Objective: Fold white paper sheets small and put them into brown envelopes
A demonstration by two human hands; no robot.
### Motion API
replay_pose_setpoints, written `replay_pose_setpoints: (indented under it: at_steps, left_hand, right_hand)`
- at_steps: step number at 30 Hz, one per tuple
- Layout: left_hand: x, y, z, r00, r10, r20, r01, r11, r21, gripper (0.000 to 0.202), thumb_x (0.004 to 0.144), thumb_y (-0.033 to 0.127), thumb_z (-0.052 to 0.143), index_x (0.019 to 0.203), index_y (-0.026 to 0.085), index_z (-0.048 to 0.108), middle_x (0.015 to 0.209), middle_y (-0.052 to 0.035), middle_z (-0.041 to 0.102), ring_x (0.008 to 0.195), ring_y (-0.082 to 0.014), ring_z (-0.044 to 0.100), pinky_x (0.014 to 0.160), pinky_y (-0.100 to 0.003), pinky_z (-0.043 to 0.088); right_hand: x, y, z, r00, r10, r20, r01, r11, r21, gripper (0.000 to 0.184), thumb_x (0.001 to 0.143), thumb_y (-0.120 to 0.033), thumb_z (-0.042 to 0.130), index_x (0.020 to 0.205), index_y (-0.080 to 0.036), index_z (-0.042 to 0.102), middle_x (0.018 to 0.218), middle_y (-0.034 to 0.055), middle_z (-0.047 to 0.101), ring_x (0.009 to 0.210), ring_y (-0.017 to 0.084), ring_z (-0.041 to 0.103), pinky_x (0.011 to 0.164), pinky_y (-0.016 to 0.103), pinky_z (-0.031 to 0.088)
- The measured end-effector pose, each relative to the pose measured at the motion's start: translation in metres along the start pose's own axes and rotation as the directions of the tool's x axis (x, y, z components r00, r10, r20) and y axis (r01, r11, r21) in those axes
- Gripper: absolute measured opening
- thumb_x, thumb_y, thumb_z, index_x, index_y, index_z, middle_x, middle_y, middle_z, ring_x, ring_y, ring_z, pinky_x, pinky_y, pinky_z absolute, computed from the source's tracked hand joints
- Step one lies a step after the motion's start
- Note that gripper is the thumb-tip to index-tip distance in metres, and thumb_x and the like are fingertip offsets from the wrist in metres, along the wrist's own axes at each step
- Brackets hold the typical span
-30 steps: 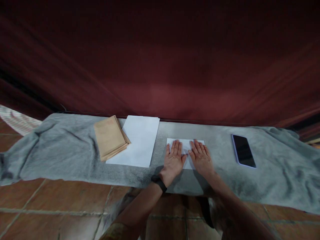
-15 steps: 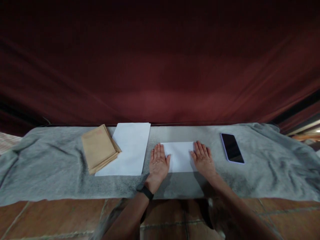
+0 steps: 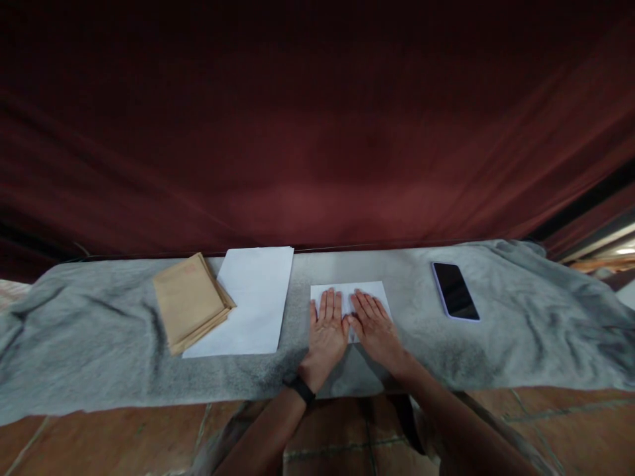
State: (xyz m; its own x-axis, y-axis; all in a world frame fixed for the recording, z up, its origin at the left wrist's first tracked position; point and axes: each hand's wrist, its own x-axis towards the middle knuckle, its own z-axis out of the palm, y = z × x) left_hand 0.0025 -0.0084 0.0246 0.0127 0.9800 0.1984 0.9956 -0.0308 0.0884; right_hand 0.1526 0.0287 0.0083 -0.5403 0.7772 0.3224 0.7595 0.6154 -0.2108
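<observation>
A small white sheet of paper (image 3: 371,288) lies flat on the grey cloth in front of me, partly covered by both hands. My left hand (image 3: 327,336) rests palm down on its left half, fingers stretched out and pointing away from me. On the right half lies my right hand (image 3: 376,332), also palm down with fingers extended. The two thumbs meet near the middle of the paper. Whether the paper is folded, I cannot tell. A dark band (image 3: 299,387) circles my left wrist.
To the left, a stack of brown paper envelopes (image 3: 187,301) overlaps larger white sheets (image 3: 255,297). A phone with a lilac edge (image 3: 456,292) lies to the right. Grey cloth (image 3: 99,330) covers the narrow surface, with dark red fabric (image 3: 317,165) hanging behind and a tiled floor (image 3: 124,436) below.
Both hands have slid inward from the paper's side edges to its middle, bringing the thumbs together. The view has shifted slightly.
</observation>
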Motion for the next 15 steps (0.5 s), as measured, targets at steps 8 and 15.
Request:
replay_pose_setpoints:
  at_steps: [8, 15]
  left_hand:
    - [-0.001, -0.026, 0.002, 0.987, -0.156, -0.030, 0.155, 0.987, -0.030, 0.059, 0.103, 0.032, 0.037, 0.153, 0.001, 0.038, 0.160, -0.0227, 0.038, 0.153, -0.0306, 0.031, 0.123, -0.050, 0.032]
    - [0.013, -0.052, -0.012, 0.941, -0.338, -0.006, 0.304, 0.854, -0.422, 0.054, 0.097, 0.033, 0.049, 0.146, 0.008, 0.050, 0.146, -0.0216, 0.057, 0.129, -0.0290, 0.061, 0.104, -0.040, 0.054]
  right_hand:
    - [-0.005, 0.024, 0.000, 0.996, 0.073, -0.049, -0.077, 0.992, -0.100, 0.057, 0.108, -0.040, 0.036, 0.156, -0.009, 0.037, 0.160, 0.0176, 0.041, 0.150, 0.028, 0.037, 0.123, 0.049, 0.030]
    - [-0.006, 0.028, 0.004, 0.992, 0.084, -0.099, -0.094, 0.990, -0.101, 0.059, 0.106, -0.039, 0.039, 0.157, -0.009, 0.036, 0.159, 0.0193, 0.043, 0.149, 0.031, 0.038, 0.121, 0.055, 0.030]
